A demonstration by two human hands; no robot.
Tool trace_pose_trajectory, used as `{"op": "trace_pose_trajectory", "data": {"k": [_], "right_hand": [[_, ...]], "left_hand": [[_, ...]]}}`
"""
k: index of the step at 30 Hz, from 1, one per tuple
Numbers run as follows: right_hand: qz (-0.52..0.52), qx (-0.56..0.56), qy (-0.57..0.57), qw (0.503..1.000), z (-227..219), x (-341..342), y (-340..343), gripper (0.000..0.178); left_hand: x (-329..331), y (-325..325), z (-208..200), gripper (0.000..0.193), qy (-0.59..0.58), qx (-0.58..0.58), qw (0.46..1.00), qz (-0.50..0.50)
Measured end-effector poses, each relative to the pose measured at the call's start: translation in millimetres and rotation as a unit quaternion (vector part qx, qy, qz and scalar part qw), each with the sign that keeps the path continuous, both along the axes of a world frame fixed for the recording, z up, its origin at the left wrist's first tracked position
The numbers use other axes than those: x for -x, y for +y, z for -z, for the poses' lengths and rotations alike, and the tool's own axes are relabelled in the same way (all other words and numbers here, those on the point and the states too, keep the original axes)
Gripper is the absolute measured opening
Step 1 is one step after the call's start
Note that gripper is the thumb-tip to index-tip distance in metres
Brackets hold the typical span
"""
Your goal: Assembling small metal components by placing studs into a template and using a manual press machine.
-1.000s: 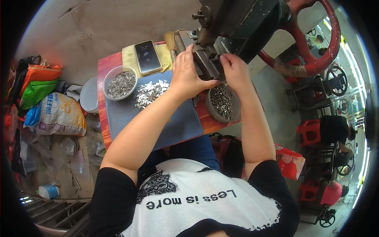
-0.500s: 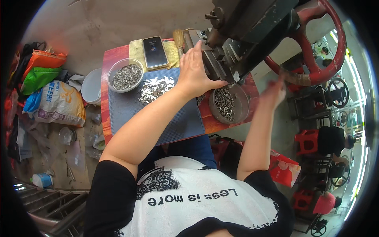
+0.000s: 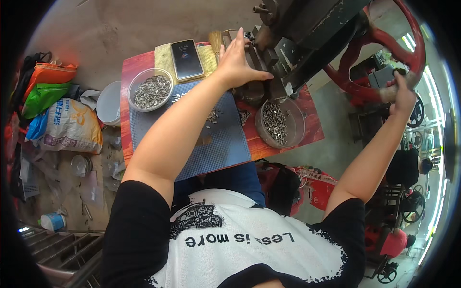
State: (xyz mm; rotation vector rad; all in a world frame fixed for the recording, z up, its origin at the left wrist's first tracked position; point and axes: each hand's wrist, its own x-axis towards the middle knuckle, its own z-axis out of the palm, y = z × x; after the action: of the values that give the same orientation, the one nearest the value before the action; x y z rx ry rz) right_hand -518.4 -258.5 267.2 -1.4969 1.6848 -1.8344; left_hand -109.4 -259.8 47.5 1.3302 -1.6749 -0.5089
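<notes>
Red wheel [image 3: 366, 93] seems clasped by the outstretched right hand [image 3: 404, 97], left hand [image 3: 237, 66] spread wide

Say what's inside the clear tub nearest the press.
Small metallic pieces lie heaped in the clear tub, mostly toward its left side. Upper ones hide those deeper down and the floor beneath.

Press [image 3: 321, 36]: dark metal, paint chipped, upper body leaning. Handwheel [image 3: 384, 39]: red, spoked, scuffed, mounted to the press's right. Fixture [image 3: 270, 58]: dark, blocky metal, below the press.
</notes>
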Motion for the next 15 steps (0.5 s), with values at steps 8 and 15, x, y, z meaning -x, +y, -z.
{"op": "trace_pose_trajectory", "data": {"k": [8, 15], "right_hand": [[0.012, 0.099, -0.049, 0.994, 33.1, -13.6, 0.1, 0.034], [0.031, 0.275, -0.098, 0.956, 128.4, -48.5, -26.5, 0.031]], "left_hand": [[0.8, -13.6, 0.8, 0.151, -0.011, -0.038, 0.999, 0.003], [-3.1, -15.0, 1.7, 0.152, -0.005, -0.028, 0.999, 0.019]]}}
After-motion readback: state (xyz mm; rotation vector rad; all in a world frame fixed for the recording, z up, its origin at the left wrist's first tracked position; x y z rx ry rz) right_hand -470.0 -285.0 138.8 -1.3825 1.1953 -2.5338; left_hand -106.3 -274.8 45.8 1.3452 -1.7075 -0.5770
